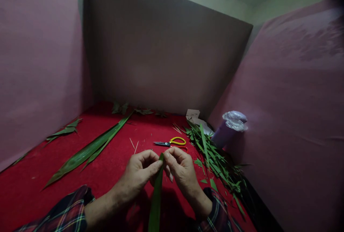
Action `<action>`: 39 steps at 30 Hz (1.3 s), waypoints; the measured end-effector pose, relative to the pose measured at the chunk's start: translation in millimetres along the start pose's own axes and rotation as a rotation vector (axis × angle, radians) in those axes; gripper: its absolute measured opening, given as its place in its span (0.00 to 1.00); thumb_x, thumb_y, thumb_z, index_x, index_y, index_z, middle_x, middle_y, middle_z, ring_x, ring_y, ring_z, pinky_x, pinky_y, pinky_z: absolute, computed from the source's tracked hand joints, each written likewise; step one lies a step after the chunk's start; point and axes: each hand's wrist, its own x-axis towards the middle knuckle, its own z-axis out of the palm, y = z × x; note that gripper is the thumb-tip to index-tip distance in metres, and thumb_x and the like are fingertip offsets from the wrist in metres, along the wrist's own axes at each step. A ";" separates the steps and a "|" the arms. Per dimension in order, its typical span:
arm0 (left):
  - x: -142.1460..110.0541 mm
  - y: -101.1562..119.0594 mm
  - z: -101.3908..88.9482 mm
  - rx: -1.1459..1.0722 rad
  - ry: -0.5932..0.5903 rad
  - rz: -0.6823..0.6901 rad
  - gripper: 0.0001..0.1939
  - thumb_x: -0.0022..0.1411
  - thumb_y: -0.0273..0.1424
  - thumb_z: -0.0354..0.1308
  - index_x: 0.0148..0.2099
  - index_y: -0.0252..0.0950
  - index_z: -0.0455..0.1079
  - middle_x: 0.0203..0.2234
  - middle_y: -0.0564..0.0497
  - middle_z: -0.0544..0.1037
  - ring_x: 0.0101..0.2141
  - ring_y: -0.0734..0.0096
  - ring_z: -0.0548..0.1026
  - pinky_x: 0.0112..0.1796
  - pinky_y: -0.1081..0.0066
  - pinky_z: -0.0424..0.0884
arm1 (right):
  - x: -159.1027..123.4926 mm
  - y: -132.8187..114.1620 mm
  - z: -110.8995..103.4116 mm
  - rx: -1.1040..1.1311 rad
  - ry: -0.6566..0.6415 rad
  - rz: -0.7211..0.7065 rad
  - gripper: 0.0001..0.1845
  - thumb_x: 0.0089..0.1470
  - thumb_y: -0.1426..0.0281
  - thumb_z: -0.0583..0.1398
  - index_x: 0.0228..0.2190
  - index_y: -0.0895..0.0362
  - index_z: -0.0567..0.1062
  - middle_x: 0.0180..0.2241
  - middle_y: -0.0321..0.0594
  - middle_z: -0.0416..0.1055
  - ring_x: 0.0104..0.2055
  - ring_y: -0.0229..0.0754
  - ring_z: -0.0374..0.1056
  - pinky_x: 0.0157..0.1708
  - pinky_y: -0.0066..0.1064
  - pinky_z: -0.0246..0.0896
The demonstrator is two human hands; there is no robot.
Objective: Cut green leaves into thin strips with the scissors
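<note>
A long green leaf strip [156, 203] runs from between my hands down past the bottom of the view. My left hand [142, 169] pinches its far end between thumb and forefinger. From the other side, my right hand [181, 169] grips the same end, its thumb against the leaf. The tips of both hands nearly meet there, so the leaf's very end is partly hidden. Just beyond my fingers lies a pair of scissors [170, 142] with one yellow and one red handle, the red one partly covered by my right hand.
Long leaves [86, 153] lie on the red cloth [107, 178] at left. A heap of cut leaf strips [212, 156] covers the right side, near a purple cylinder topped with clear plastic [228, 128]. Thin sticks [136, 147] lie left of the scissors. Pink-covered walls [290, 117] flank both sides.
</note>
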 end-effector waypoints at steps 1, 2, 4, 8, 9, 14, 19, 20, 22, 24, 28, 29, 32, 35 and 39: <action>0.4 0.7 0.0 -0.002 0.005 -0.006 0.10 0.53 0.34 0.59 0.26 0.33 0.65 0.16 0.57 0.69 0.18 0.79 0.66 0.21 0.78 0.62 | -0.4 -1.2 0.1 0.003 -0.013 -0.001 0.12 0.54 0.66 0.56 0.22 0.58 0.66 0.13 0.25 0.57 0.12 0.27 0.51 0.13 0.20 0.45; 0.8 1.3 0.0 -0.003 0.008 -0.009 0.10 0.53 0.34 0.59 0.26 0.33 0.65 0.16 0.56 0.69 0.18 0.78 0.66 0.21 0.77 0.62 | -0.8 -2.0 -0.1 0.001 -0.020 -0.004 0.12 0.54 0.66 0.56 0.22 0.58 0.66 0.13 0.26 0.58 0.12 0.27 0.51 0.13 0.20 0.45; 1.4 1.5 -0.2 -0.001 0.017 -0.008 0.10 0.52 0.34 0.59 0.26 0.33 0.65 0.16 0.56 0.69 0.18 0.78 0.66 0.21 0.77 0.61 | -1.4 -2.6 -0.9 -0.012 -0.020 -0.014 0.12 0.53 0.66 0.57 0.22 0.58 0.66 0.13 0.26 0.58 0.13 0.27 0.51 0.14 0.20 0.46; 0.4 -1.6 -0.8 0.040 0.026 0.017 0.10 0.53 0.34 0.59 0.26 0.33 0.66 0.16 0.57 0.67 0.18 0.79 0.65 0.21 0.77 0.61 | -2.2 0.0 -2.0 -0.044 -0.007 -0.008 0.11 0.52 0.67 0.58 0.22 0.59 0.66 0.14 0.26 0.59 0.13 0.27 0.52 0.14 0.20 0.47; -0.3 -2.6 -1.0 0.059 0.026 0.032 0.09 0.53 0.34 0.59 0.26 0.33 0.66 0.16 0.57 0.67 0.19 0.78 0.65 0.22 0.77 0.61 | -2.2 0.9 -1.8 -0.041 -0.007 0.000 0.11 0.51 0.67 0.58 0.22 0.58 0.66 0.14 0.26 0.59 0.13 0.27 0.52 0.13 0.20 0.46; -3.8 -2.2 -1.7 0.282 0.043 0.205 0.09 0.56 0.33 0.56 0.28 0.33 0.70 0.19 0.53 0.70 0.22 0.75 0.66 0.24 0.75 0.62 | -2.2 2.8 0.8 0.021 -0.003 0.046 0.11 0.51 0.66 0.58 0.22 0.58 0.65 0.13 0.26 0.58 0.11 0.27 0.51 0.11 0.19 0.45; -5.5 2.1 -1.0 0.321 0.018 0.282 0.08 0.56 0.32 0.56 0.28 0.33 0.71 0.20 0.52 0.72 0.23 0.74 0.68 0.26 0.75 0.63 | -1.3 2.8 1.1 0.052 0.015 0.056 0.10 0.51 0.67 0.58 0.22 0.58 0.65 0.13 0.25 0.58 0.11 0.27 0.50 0.11 0.19 0.44; -5.5 2.3 -0.7 0.249 0.010 0.235 0.07 0.56 0.32 0.56 0.29 0.34 0.70 0.20 0.53 0.72 0.23 0.75 0.68 0.25 0.75 0.63 | -0.8 3.0 0.8 0.050 0.021 0.053 0.10 0.51 0.67 0.58 0.22 0.58 0.65 0.13 0.25 0.58 0.11 0.27 0.50 0.11 0.19 0.44; -5.2 1.9 -0.3 0.109 -0.002 0.128 0.06 0.56 0.33 0.57 0.32 0.34 0.69 0.22 0.53 0.74 0.23 0.75 0.69 0.25 0.76 0.64 | 0.0 3.4 0.0 0.045 0.038 0.044 0.10 0.52 0.68 0.58 0.22 0.58 0.65 0.13 0.25 0.58 0.11 0.26 0.50 0.11 0.18 0.44; -4.1 0.7 -0.1 0.042 -0.023 0.043 0.08 0.55 0.34 0.58 0.34 0.34 0.68 0.24 0.52 0.75 0.24 0.75 0.70 0.26 0.76 0.65 | 0.3 4.0 -0.8 0.040 0.055 0.033 0.10 0.52 0.68 0.58 0.23 0.59 0.66 0.13 0.25 0.58 0.12 0.26 0.50 0.11 0.18 0.44; -2.4 -3.1 0.4 0.039 -0.027 -0.049 0.08 0.53 0.33 0.60 0.28 0.33 0.67 0.19 0.56 0.70 0.20 0.78 0.66 0.23 0.77 0.62 | -0.7 5.1 -2.3 0.046 0.079 0.014 0.10 0.52 0.68 0.59 0.23 0.59 0.66 0.15 0.25 0.59 0.13 0.26 0.50 0.12 0.17 0.45; -2.5 -3.9 0.6 0.040 -0.016 -0.053 0.08 0.53 0.33 0.60 0.27 0.33 0.67 0.18 0.57 0.68 0.20 0.79 0.65 0.23 0.77 0.62 | -1.0 5.3 -2.5 0.050 0.080 0.015 0.10 0.52 0.67 0.59 0.23 0.59 0.66 0.15 0.26 0.59 0.13 0.26 0.50 0.12 0.17 0.45; -4.2 -5.4 1.3 0.055 0.001 -0.030 0.08 0.54 0.32 0.58 0.26 0.33 0.68 0.18 0.57 0.68 0.21 0.79 0.64 0.23 0.78 0.60 | -0.7 6.1 -2.8 0.066 0.077 0.032 0.11 0.52 0.66 0.58 0.23 0.59 0.66 0.14 0.25 0.58 0.12 0.26 0.50 0.11 0.18 0.44; -6.2 -5.7 1.3 0.085 -0.006 0.024 0.07 0.55 0.33 0.58 0.28 0.33 0.69 0.19 0.56 0.69 0.21 0.79 0.63 0.23 0.78 0.59 | 1.1 6.9 -2.7 0.087 0.089 0.060 0.11 0.52 0.66 0.58 0.23 0.58 0.66 0.13 0.26 0.59 0.12 0.27 0.50 0.10 0.18 0.45; -6.1 -3.4 1.3 0.075 -0.008 0.036 0.07 0.54 0.33 0.58 0.29 0.34 0.70 0.19 0.56 0.69 0.22 0.78 0.64 0.24 0.77 0.61 | 2.9 5.3 -2.7 0.113 0.117 0.094 0.11 0.51 0.66 0.58 0.21 0.58 0.64 0.13 0.26 0.59 0.11 0.27 0.50 0.09 0.19 0.45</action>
